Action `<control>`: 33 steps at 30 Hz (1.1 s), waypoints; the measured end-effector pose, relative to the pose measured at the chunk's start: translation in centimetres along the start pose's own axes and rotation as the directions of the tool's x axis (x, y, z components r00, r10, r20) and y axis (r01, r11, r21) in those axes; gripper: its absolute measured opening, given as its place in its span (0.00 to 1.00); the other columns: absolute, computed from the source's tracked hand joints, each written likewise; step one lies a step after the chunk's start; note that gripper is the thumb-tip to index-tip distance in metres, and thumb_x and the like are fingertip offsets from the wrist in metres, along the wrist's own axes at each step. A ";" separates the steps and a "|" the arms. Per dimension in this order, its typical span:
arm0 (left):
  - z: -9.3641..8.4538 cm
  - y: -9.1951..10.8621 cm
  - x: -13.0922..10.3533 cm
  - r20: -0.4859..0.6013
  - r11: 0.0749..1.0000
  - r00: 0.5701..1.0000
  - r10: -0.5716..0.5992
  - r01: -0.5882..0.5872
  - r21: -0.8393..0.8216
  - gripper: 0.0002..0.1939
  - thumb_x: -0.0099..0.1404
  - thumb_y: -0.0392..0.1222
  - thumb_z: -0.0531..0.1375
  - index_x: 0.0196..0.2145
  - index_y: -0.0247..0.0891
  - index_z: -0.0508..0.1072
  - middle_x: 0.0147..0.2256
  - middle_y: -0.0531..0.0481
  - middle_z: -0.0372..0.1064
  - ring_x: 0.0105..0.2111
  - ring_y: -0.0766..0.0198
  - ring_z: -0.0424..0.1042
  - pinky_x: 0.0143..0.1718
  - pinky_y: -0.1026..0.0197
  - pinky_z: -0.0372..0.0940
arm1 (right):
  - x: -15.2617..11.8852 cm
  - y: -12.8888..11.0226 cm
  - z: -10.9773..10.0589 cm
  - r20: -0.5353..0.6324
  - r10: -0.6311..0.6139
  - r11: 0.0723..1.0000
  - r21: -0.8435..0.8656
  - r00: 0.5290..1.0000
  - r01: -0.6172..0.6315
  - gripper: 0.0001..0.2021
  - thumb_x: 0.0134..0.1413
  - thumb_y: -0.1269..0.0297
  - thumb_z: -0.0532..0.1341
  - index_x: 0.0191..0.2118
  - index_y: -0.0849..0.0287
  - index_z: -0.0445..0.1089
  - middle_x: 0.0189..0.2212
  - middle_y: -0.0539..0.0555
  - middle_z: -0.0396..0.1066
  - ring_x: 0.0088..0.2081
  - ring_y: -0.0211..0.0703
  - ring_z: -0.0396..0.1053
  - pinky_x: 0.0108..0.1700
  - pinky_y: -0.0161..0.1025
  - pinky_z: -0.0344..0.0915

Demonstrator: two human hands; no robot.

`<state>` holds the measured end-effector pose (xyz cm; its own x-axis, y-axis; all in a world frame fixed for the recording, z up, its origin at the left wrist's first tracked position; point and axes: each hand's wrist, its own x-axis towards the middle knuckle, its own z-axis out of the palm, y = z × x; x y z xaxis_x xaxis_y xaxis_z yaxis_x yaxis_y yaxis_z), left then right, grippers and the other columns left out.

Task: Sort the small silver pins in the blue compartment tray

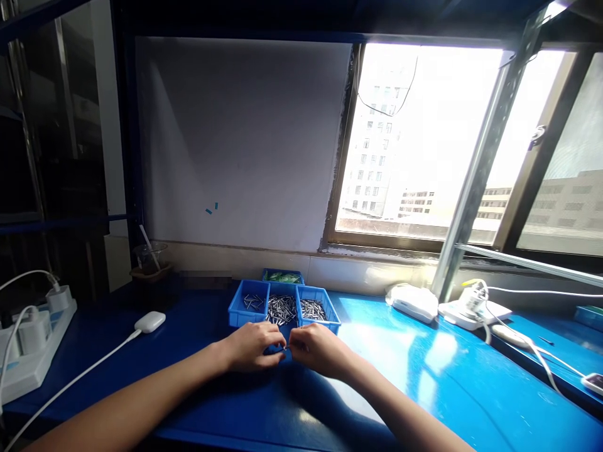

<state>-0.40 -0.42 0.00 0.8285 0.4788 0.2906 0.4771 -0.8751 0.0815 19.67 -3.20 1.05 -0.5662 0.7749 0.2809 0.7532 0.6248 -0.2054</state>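
White and cabled, a small case (150,322) lies well left of the pin pile (281,309) on the blue table (207,398). Left bin (245,291) adjoins the pile; nearer than it, the left hand (253,347) and right hand (321,351) pinch one slim piece (284,349) between them. Right bin (332,325) flanks the pile.
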 end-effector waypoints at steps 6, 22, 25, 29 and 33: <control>0.5 -0.4 0.1 -0.056 0.999 0.998 -0.020 0.018 -0.035 0.06 0.65 0.38 0.57 0.38 0.39 0.73 0.36 0.50 0.70 0.37 0.61 0.69 0.37 0.64 0.63 | -0.1 0.2 0.1 0.013 -0.025 0.999 0.021 1.000 0.024 0.06 0.47 0.74 0.56 0.24 0.60 0.67 0.19 0.47 0.65 0.22 0.33 0.57 0.26 0.30 0.51; 0.1 0.3 0.2 -0.042 0.979 0.997 -0.061 0.052 -0.197 0.08 0.57 0.31 0.57 0.35 0.37 0.70 0.33 0.52 0.70 0.32 0.64 0.69 0.34 0.66 0.62 | -0.1 -0.2 -0.6 0.081 -0.012 0.997 0.071 0.997 0.007 0.10 0.51 0.73 0.59 0.38 0.58 0.75 0.25 0.50 0.73 0.27 0.37 0.68 0.30 0.31 0.57; 0.0 0.2 0.1 -0.021 0.980 0.997 -0.071 0.065 -0.188 0.08 0.57 0.31 0.56 0.35 0.38 0.70 0.32 0.53 0.71 0.31 0.64 0.70 0.32 0.67 0.61 | -0.2 -0.4 -0.9 0.059 -0.022 0.991 0.133 0.998 0.014 0.10 0.53 0.69 0.60 0.41 0.59 0.74 0.27 0.51 0.75 0.28 0.38 0.70 0.31 0.31 0.59; -0.1 0.1 0.1 -0.027 0.988 0.994 -0.106 0.102 -0.119 0.05 0.59 0.33 0.57 0.34 0.38 0.70 0.31 0.53 0.70 0.29 0.64 0.69 0.29 0.66 0.59 | -0.3 -0.5 -0.7 0.027 -0.062 0.995 0.081 0.998 0.059 0.10 0.59 0.65 0.57 0.39 0.59 0.75 0.26 0.52 0.75 0.27 0.39 0.70 0.29 0.33 0.58; -0.2 0.2 0.2 -0.032 0.990 0.993 -0.111 0.108 -0.086 0.04 0.62 0.36 0.57 0.34 0.38 0.71 0.32 0.52 0.71 0.31 0.63 0.69 0.32 0.65 0.60 | -0.1 -0.2 -0.6 0.048 -0.065 0.997 -0.026 0.997 0.066 0.13 0.62 0.66 0.53 0.34 0.60 0.74 0.25 0.53 0.74 0.27 0.40 0.69 0.29 0.34 0.57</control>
<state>-0.24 -0.54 0.29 0.7603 0.5706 0.3105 0.5371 -0.8210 0.1938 19.75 -3.50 1.58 -0.6293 0.7363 0.2485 0.7225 0.6721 -0.1617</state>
